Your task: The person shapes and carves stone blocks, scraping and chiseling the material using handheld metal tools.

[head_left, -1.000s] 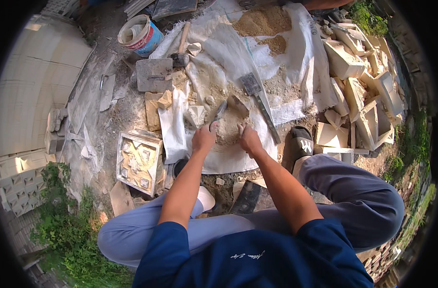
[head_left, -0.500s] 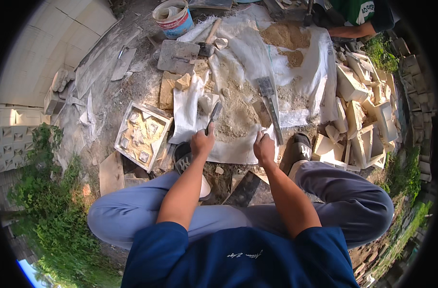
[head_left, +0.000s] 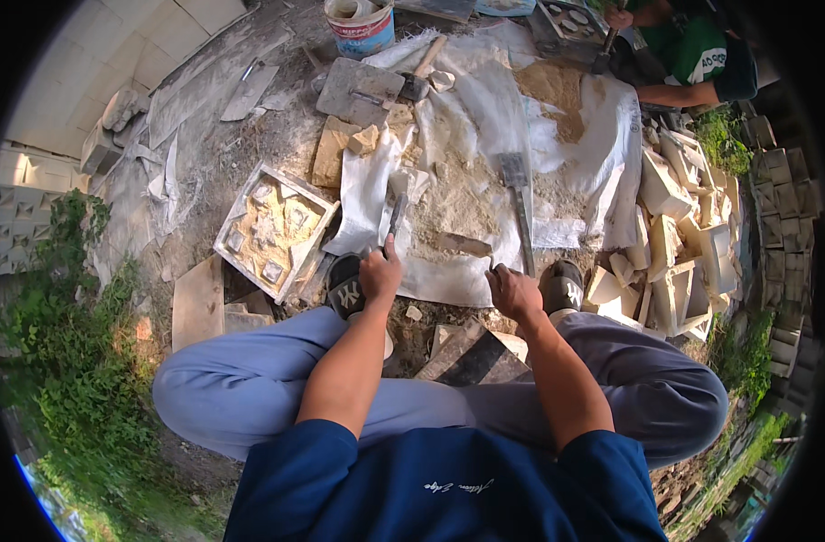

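Observation:
I squat over a white sheet strewn with sand. My left hand grips the handle of a small trowel whose blade points away from me onto the sheet. My right hand holds a flat tan stone piece by its near end, just above the sand. A long flat trowel lies on the sheet to the right of that piece, untouched.
A square white mould tray of stone chips sits left of my left knee. A bucket and grey slab stand far off. Cut pale blocks pile up on the right. Another person works at the far right.
The view has tilted so the sheet sits further away. My right hand has drawn back toward my knee with the stone piece; my left hand keeps hold of the trowel.

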Demonstrator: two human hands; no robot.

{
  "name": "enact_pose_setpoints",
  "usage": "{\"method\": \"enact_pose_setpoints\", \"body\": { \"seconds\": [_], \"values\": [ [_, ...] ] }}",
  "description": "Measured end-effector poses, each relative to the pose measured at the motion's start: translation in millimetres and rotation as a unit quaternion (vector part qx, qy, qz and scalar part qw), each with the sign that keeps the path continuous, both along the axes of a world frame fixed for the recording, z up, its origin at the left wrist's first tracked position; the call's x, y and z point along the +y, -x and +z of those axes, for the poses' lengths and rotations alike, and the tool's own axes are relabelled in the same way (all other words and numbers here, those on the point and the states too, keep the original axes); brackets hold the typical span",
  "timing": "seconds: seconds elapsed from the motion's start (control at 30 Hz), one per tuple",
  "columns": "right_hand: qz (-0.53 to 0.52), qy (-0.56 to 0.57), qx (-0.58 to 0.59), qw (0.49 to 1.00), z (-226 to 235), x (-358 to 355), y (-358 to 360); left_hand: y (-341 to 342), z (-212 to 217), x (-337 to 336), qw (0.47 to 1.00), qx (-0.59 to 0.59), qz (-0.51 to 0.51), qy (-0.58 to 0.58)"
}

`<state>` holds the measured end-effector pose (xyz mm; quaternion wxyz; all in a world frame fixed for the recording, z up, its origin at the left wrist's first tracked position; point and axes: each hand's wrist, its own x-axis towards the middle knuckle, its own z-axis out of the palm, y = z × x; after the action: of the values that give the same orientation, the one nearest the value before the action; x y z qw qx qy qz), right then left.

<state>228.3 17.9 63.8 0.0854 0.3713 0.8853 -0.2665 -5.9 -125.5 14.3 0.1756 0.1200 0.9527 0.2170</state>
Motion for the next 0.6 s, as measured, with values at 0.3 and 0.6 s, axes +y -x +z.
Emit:
{"method": "enact_pose_setpoints", "body": {
  "seconds": [0.3,0.6],
  "values": [
    [-0.067,-0.049,-0.038,0.996,-9,18,46,4,14,2,0.997,-0.059,0.051,0.019],
    [0.045,0.011,-0.077,0.996,0,1,60,11,4,1,0.996,-0.069,0.063,0.012]
  ]
}}
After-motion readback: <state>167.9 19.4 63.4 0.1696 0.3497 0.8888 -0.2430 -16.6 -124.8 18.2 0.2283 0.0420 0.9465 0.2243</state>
